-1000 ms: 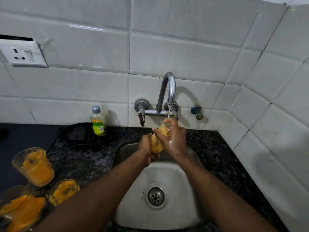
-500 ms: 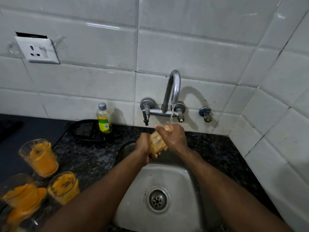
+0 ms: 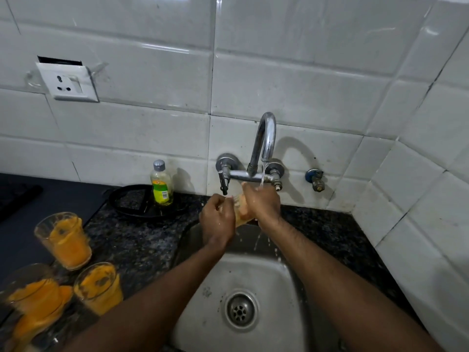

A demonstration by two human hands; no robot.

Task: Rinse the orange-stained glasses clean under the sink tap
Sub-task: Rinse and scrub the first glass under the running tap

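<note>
at far left, stained glasses (image 3: 63,240) stand on the dark counter (image 3: 142,240) with orange film inside; the nearest are blurred. above them is a socket (image 3: 67,82) on the tiled wall. a bottle (image 3: 161,184) stands on a black tray (image 3: 132,204). over the sink (image 3: 266,275), the left hand (image 3: 218,219) curls its fingers on one end of a glass (image 3: 244,209). the right hand (image 3: 262,204) is wrapped round it under the tap (image 3: 264,141), and water drips off below. a valve (image 3: 314,179) sits further right.
</note>
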